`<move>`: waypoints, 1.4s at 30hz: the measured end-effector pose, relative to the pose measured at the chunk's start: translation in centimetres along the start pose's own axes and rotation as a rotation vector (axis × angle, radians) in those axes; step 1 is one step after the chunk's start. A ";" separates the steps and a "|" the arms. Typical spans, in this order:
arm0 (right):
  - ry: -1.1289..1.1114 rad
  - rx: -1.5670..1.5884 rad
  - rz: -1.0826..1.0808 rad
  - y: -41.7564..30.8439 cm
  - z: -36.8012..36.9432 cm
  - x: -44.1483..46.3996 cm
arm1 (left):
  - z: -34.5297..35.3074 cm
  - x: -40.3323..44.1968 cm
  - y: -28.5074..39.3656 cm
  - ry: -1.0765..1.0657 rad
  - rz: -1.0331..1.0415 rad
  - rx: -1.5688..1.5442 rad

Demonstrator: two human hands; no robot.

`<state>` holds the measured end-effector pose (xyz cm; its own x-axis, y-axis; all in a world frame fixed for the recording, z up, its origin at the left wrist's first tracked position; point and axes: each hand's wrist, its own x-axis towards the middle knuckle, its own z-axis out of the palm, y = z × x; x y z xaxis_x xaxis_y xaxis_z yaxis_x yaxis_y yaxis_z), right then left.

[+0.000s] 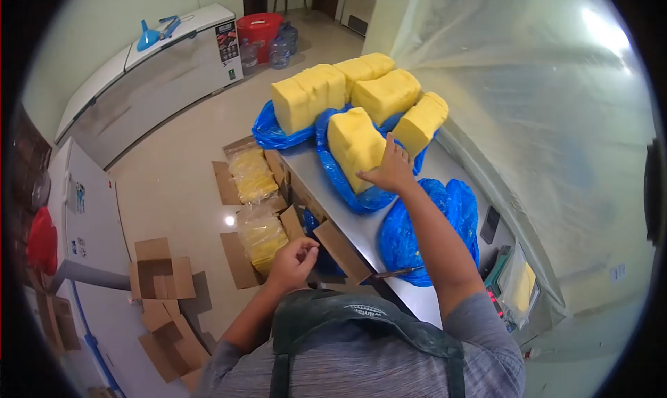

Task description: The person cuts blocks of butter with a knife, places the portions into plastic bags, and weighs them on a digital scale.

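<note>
Near the middle of the steel table (361, 232), a yellow block (353, 142) stands on blue plastic. My right hand (393, 170) is at its right side, with thumb and fingers spread against it. Low beside the table edge, my left hand (295, 260) has its fingers curled; whether anything small is in them cannot be made out. More yellow blocks, among them one at the left (309, 95) and one at the right (421, 123), stand behind and beside it. A crumpled blue bag (410, 234) lies under my right forearm.
Open cartons with bagged yellow pieces (258, 232) stand left of the table. Empty cartons (161, 278) lie on the floor. A phone (490, 224) and a scale (497, 273) are at the right edge, beside plastic sheeting (514, 120). White freezers (174, 71) line the left.
</note>
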<state>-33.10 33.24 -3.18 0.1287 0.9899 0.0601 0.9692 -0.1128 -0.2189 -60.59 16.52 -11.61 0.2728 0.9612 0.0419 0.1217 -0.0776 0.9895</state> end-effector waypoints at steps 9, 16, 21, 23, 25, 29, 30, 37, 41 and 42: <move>-0.360 -0.176 0.181 -2.1 -0.2 5.3 | -7.7 -1.8 -5.4 0.296 -0.078 -0.074; -0.372 -0.130 0.167 -1.1 0.7 6.3 | -8.4 -1.4 -5.2 0.338 -0.105 -0.162; -0.321 -0.087 0.139 -0.1 1.1 6.8 | -9.7 -1.3 -5.6 0.330 -0.105 -0.168; -0.355 -0.073 0.120 0.7 1.1 7.6 | -10.2 -1.3 -6.2 0.344 -0.109 -0.134; -0.391 -0.057 0.106 1.4 0.9 7.8 | -10.6 -1.4 -6.2 0.312 -0.113 -0.133; -0.371 -0.034 0.066 2.3 0.4 7.9 | -10.7 -1.2 -6.1 0.291 -0.107 -0.120; -0.361 -0.017 0.065 2.7 0.4 8.0 | -10.7 -1.2 -6.2 0.289 -0.104 -0.120; -0.431 0.055 0.006 4.7 -2.1 8.3 | -10.5 -1.6 -6.1 0.257 -0.124 -0.108; -0.481 0.310 0.040 9.8 -0.5 5.9 | -11.1 -2.2 -5.7 0.275 -0.133 -0.144; -0.293 0.280 -0.065 11.0 0.6 4.5 | -11.3 -2.3 -5.9 0.263 -0.124 -0.136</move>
<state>-22.02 36.46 -5.89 -0.0351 0.9814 -0.1889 0.8736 -0.0617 -0.4828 -72.71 17.76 -15.97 0.0052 0.9980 -0.0634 0.0052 0.0634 0.9980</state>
